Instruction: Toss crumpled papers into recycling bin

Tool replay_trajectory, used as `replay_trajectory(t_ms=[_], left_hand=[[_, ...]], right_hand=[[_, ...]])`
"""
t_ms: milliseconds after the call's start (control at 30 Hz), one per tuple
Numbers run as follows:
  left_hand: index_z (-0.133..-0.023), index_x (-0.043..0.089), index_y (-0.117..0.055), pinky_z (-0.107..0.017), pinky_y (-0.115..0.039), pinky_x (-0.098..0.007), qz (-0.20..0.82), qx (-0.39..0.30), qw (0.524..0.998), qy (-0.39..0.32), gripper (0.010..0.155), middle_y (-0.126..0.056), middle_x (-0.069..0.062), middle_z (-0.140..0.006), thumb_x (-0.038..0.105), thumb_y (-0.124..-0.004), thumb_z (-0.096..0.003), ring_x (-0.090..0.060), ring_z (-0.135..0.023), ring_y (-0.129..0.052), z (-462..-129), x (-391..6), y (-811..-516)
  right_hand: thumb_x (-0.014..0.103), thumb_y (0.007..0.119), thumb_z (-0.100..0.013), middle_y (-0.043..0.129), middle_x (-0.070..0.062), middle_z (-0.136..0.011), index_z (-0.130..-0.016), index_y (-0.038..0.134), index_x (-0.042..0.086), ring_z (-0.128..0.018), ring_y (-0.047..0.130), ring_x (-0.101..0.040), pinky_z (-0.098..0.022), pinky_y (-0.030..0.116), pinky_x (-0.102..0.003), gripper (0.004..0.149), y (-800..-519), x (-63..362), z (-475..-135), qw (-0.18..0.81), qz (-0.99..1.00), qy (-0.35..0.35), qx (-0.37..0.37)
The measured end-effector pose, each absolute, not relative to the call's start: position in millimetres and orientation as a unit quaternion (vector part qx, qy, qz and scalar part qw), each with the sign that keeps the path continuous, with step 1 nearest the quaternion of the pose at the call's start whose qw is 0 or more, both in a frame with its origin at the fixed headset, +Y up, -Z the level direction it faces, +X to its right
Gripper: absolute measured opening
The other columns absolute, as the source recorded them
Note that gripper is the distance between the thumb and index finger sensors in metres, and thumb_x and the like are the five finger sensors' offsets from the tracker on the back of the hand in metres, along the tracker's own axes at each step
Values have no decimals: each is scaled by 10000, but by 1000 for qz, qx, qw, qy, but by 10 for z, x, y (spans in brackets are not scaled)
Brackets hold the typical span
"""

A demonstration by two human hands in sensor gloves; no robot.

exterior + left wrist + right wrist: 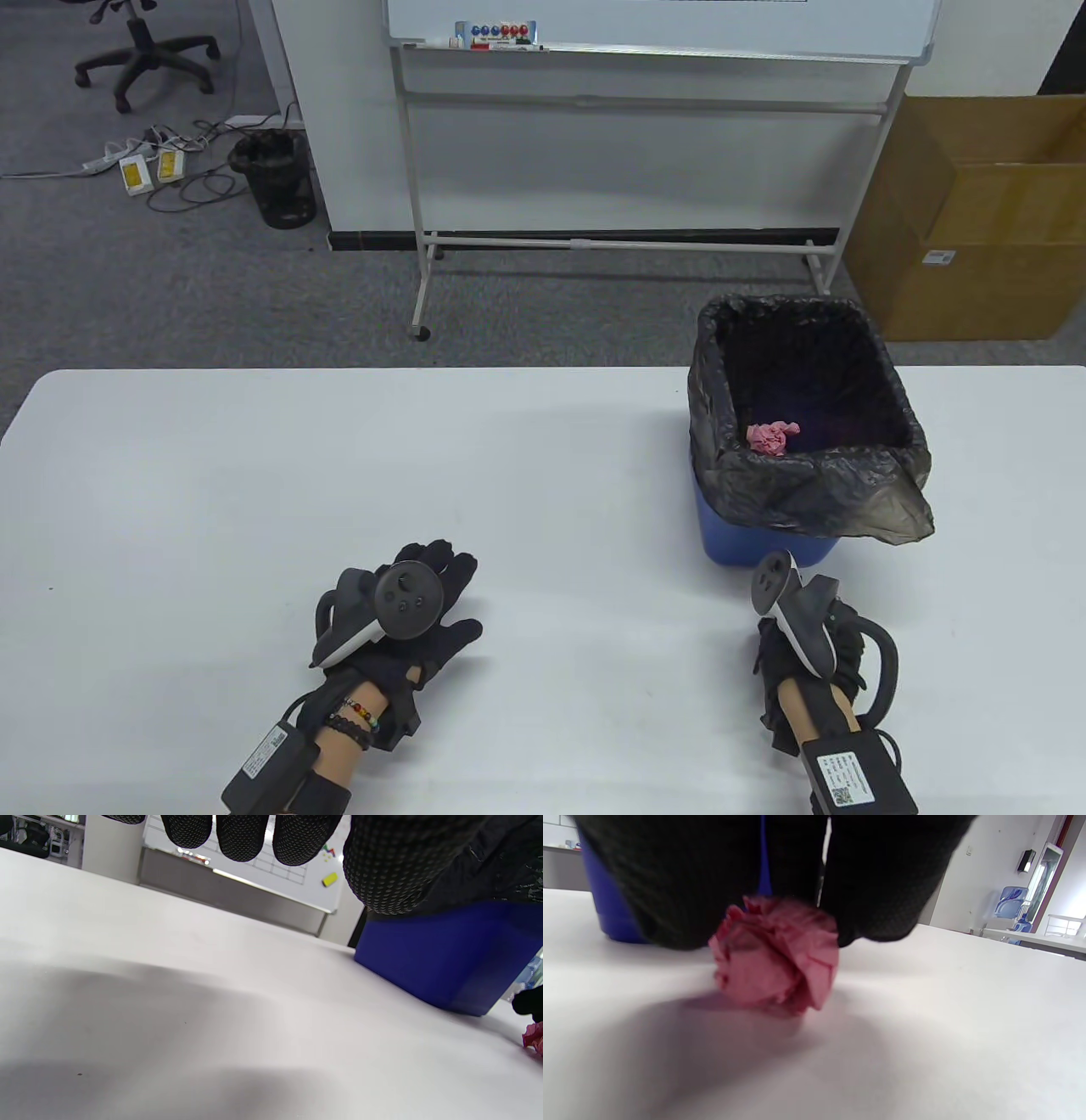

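A blue recycling bin (764, 543) with a black liner (797, 492) stands on the white table (212, 509) at the right; one pink crumpled paper (772, 437) lies inside it. My right hand (776, 654) is just in front of the bin. In the right wrist view its fingers (882, 899) close over a second pink crumpled paper ball (776, 959) that rests on the table. That ball shows at the edge of the left wrist view (535, 1037), next to the bin (445, 959). My left hand (424, 603) lies open and empty over the table, with its fingers (242, 836) spread.
Beyond the table's far edge stand a whiteboard on a wheeled stand (628, 110), a cardboard box (976, 221) at the right, and a black floor bin (276, 178) with cables and an office chair (144, 51) at the left.
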State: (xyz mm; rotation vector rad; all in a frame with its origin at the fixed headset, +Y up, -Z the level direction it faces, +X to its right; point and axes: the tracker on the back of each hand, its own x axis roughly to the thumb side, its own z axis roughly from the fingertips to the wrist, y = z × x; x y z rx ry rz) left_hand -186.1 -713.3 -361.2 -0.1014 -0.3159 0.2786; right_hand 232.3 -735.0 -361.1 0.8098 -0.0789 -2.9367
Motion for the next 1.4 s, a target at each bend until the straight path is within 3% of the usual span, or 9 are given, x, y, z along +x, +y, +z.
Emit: replay_trajectory(t_ms=[333,600,967,1400], left_hand=[[-1111,231,-510,-747,-420,-685,139,-49,977,-157,773,-430,-137,-1227,512,-813,-457,-463,-1119,-415,-3610,-1867,-7124],[-1112,229,-508,-747,-420,-683,140,-48,976,-159,775,-427,-138,-1227,513,-812,-457,-463,-1119,-413,-3608,-1866,-7121],[-1111,229,-510,-748,-419,-682,141,-48,976,-159,774,-428,-137,-1227,512,-812,-458,-462,-1120,-413,-3606,-1864,-7122],[-1112,231,-509,-747,-420,-683,141,-48,976,-160,773,-427,-137,-1227,511,-812,-459,-462,-1120,-412,-3603,-1862,-7122]], right_hand=[[383,979,-316,968,16,-847,-781,945,302,-733,1044,-249,-465,972,-267,474,-7346,2312,-3651,66,-963,-3,263],[389,978,-314,980,7,-835,-780,948,293,-713,1063,-252,-450,984,-263,477,-7202,1987,-3598,52,-977,12,207],[388,979,-313,981,4,-837,-787,942,291,-712,1065,-255,-449,986,-265,485,-7059,1299,-3576,-25,-993,-22,109],[390,977,-314,975,1,-843,-793,938,288,-716,1067,-248,-455,989,-262,491,-6656,734,-3733,-143,-988,-50,33]])
